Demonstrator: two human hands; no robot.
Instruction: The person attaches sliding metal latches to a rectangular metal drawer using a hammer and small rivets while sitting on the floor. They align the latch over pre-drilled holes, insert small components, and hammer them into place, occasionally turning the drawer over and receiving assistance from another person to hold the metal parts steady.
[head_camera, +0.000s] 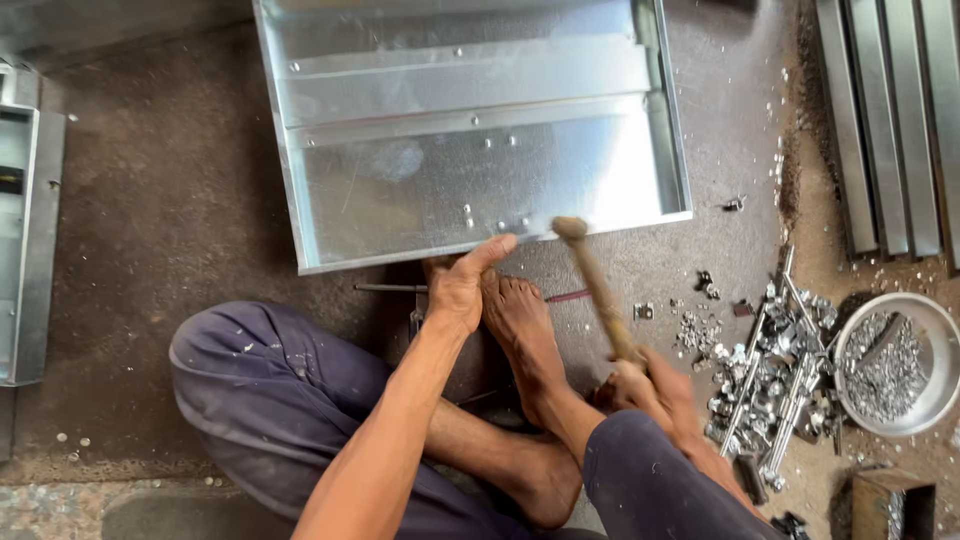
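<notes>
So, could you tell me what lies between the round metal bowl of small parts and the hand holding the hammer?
In the head view, a heap of silvery bolts and scrap bits lies on the floor between the round metal bowl and the right hand.

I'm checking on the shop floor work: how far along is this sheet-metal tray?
Already done: the galvanised tray is folded, with a riveted cross strip. In hand: the left hand steadies its near edge while the right hand holds a wooden-handled hammer, head at that edge. Left: I cannot tell how many fixings remain; loose fasteners and a full metal bowl lie beside it.
</notes>
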